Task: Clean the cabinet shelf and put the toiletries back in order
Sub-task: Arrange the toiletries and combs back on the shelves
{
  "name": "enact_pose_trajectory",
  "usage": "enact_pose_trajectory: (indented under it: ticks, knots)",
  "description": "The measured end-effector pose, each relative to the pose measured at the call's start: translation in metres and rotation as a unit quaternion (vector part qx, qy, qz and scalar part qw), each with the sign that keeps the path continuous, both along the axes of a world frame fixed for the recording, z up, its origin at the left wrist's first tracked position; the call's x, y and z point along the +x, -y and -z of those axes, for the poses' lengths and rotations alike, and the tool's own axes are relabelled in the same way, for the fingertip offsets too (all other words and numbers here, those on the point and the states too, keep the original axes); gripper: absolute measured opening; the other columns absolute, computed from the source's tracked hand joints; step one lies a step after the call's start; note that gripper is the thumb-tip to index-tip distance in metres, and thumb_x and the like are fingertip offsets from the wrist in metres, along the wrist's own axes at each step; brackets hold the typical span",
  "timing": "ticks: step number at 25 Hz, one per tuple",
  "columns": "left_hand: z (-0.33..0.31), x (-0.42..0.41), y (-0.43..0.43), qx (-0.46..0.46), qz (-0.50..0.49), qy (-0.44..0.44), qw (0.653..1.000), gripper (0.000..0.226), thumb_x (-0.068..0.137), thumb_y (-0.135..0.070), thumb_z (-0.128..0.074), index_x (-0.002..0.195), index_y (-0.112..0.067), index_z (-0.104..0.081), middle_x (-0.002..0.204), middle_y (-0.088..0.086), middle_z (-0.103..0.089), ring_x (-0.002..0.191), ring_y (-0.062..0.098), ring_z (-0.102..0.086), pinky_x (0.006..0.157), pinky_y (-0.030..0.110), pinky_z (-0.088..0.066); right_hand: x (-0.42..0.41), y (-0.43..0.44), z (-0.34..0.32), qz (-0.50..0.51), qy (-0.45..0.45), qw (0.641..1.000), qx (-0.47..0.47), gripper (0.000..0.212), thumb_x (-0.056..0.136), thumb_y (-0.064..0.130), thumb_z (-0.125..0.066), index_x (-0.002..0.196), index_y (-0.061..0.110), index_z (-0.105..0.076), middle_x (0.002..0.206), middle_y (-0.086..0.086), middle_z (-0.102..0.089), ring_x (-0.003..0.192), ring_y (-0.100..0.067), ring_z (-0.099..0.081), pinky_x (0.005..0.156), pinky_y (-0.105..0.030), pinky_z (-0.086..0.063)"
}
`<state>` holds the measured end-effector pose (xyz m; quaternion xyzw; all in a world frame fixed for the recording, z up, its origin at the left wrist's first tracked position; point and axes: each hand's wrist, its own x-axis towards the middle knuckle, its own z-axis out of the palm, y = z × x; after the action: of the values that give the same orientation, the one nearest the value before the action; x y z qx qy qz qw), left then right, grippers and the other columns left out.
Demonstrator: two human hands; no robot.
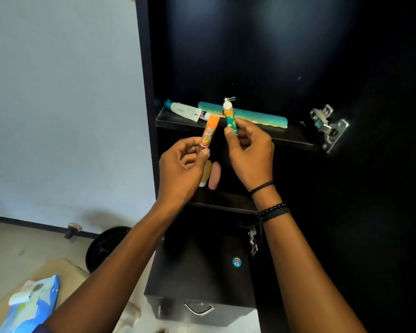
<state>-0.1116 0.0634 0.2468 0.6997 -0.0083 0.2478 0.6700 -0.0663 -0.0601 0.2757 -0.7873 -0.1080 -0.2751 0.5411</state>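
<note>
Both hands are pinching, 1 stick each. The left hand (183, 164) holds an orange-capped stick (208, 134) by its lower end between thumb and curled fingers. The right hand (250, 155) nips a teal stick (229, 114) with a white cap the same way. The 2 sticks stand nearly upright and close together, in the air just in front of the shelf's near edge.

Behind them is the tall black cabinet (147, 68), its door open to the right. Its shelf (293, 137) carries a long teal comb (262, 116) lying across the back. A white toothpaste tube (185, 111) lies at the left end. On the shelf below I can make out 2 small pale bottles (214, 175), partly hidden by the left hand. A blue pack of wipes (34, 301) lies near the floor, far left.

To my eye the shelf is wiped and the restocking is underway. The risk is the sticks themselves. They are slim and round, so stood on end they could tip, and laid down they could roll off the front edge. Reaching in past the comb could also nudge it askew.
</note>
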Motion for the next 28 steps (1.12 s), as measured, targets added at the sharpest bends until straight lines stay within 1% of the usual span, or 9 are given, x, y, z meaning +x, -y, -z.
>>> enact_pose_trajectory:
  ticks: [3, 7, 11, 14, 17, 21, 25, 26, 28]
  knots:
    - [-0.011, 0.007, -0.007, -0.003, -0.012, 0.005, 1.000, 0.026, 0.085, -0.016, -0.068, 0.110, -0.024, -0.064, 0.099, -0.010, -0.069, 0.092, 0.004, -0.068, 0.075, 0.012, -0.052, 0.020, -0.008, -0.020, 0.008, 0.017, 0.998, -0.052, 0.024, 0.089, 0.020, -0.061, 0.112, 0.015, -0.067, 0.094, 0.007, -0.069, 0.081, -0.001, -0.061, 0.069, -0.007, -0.048]
    - [-0.020, 0.016, -0.017, -0.015, -0.021, 0.008, 1.000, 0.025, 0.086, -0.015, -0.068, 0.110, -0.022, -0.066, 0.098, -0.010, -0.069, 0.091, 0.004, -0.069, 0.077, 0.015, -0.054, 0.055, -0.022, -0.038, 0.031, -0.007, 0.992, -0.120, 0.024, 0.088, 0.024, -0.060, 0.110, 0.018, -0.068, 0.099, 0.001, -0.071, 0.098, -0.019, -0.062, 0.082, -0.030, -0.052]
    - [-0.025, 0.024, -0.023, -0.030, -0.018, 0.003, 0.999, 0.024, 0.087, -0.011, -0.066, 0.111, -0.017, -0.065, 0.098, -0.004, -0.070, 0.089, 0.005, -0.070, 0.078, 0.018, -0.055, 0.079, -0.034, -0.050, 0.042, -0.041, 0.982, -0.179, 0.024, 0.087, 0.023, -0.064, 0.108, 0.016, -0.069, 0.097, -0.004, -0.071, 0.093, -0.020, -0.063, 0.074, -0.022, -0.046]
    - [-0.026, 0.026, -0.023, -0.036, -0.014, 0.001, 0.999, 0.025, 0.087, -0.010, -0.066, 0.111, -0.016, -0.065, 0.098, -0.003, -0.071, 0.089, 0.005, -0.070, 0.079, 0.018, -0.055, 0.087, -0.035, -0.046, 0.036, -0.051, 0.979, -0.193, 0.028, 0.084, 0.027, -0.069, 0.109, 0.013, -0.068, 0.100, -0.004, -0.071, 0.093, -0.018, -0.065, 0.076, -0.022, -0.048]
    - [-0.028, 0.029, -0.022, -0.036, -0.008, -0.005, 0.999, 0.026, 0.087, -0.011, -0.066, 0.111, -0.019, -0.065, 0.097, -0.007, -0.071, 0.089, 0.004, -0.070, 0.079, 0.019, -0.055, 0.081, -0.033, -0.045, 0.037, -0.018, 0.981, -0.190, 0.033, 0.085, 0.030, -0.067, 0.114, 0.015, -0.064, 0.100, -0.001, -0.069, 0.099, -0.019, -0.061, 0.083, -0.030, -0.052]
    - [-0.036, 0.032, -0.017, -0.036, 0.005, -0.003, 0.999, 0.028, 0.087, -0.011, -0.066, 0.113, -0.019, -0.065, 0.097, -0.012, -0.070, 0.091, 0.001, -0.069, 0.078, 0.016, -0.055, 0.061, -0.027, -0.050, 0.004, 0.047, 0.986, -0.157, 0.038, 0.086, 0.016, -0.061, 0.123, 0.018, -0.054, 0.091, 0.005, -0.065, 0.093, -0.017, -0.060, 0.082, -0.032, -0.050]
    - [-0.056, 0.031, -0.005, -0.029, 0.018, 0.017, 0.999, 0.028, 0.088, -0.010, -0.065, 0.116, -0.015, -0.064, 0.100, -0.007, -0.070, 0.094, 0.004, -0.068, 0.080, 0.018, -0.056, 0.044, -0.016, -0.066, -0.048, 0.050, 0.995, -0.071, 0.035, 0.086, 0.005, -0.055, 0.119, 0.014, -0.059, 0.091, 0.003, -0.067, 0.083, -0.006, -0.063, 0.072, -0.016, -0.050]
    - [-0.062, 0.031, -0.001, -0.022, 0.020, 0.026, 0.999, 0.028, 0.088, -0.011, -0.065, 0.115, -0.016, -0.065, 0.100, -0.006, -0.070, 0.095, 0.005, -0.068, 0.080, 0.019, -0.056, 0.039, -0.013, -0.072, -0.062, 0.053, 0.995, -0.052, 0.033, 0.086, 0.005, -0.054, 0.118, 0.013, -0.060, 0.093, 0.001, -0.069, 0.084, -0.006, -0.064, 0.071, -0.014, -0.051]
    - [-0.075, 0.028, 0.005, -0.007, 0.022, 0.048, 0.999, 0.026, 0.088, -0.014, -0.065, 0.114, -0.018, -0.065, 0.101, -0.006, -0.071, 0.095, 0.006, -0.068, 0.081, 0.021, -0.057, 0.028, -0.008, -0.084, -0.099, 0.066, 0.993, -0.015, 0.029, 0.087, 0.009, -0.054, 0.115, 0.014, -0.063, 0.095, -0.001, -0.070, 0.088, -0.009, -0.067, 0.076, -0.020, -0.055]
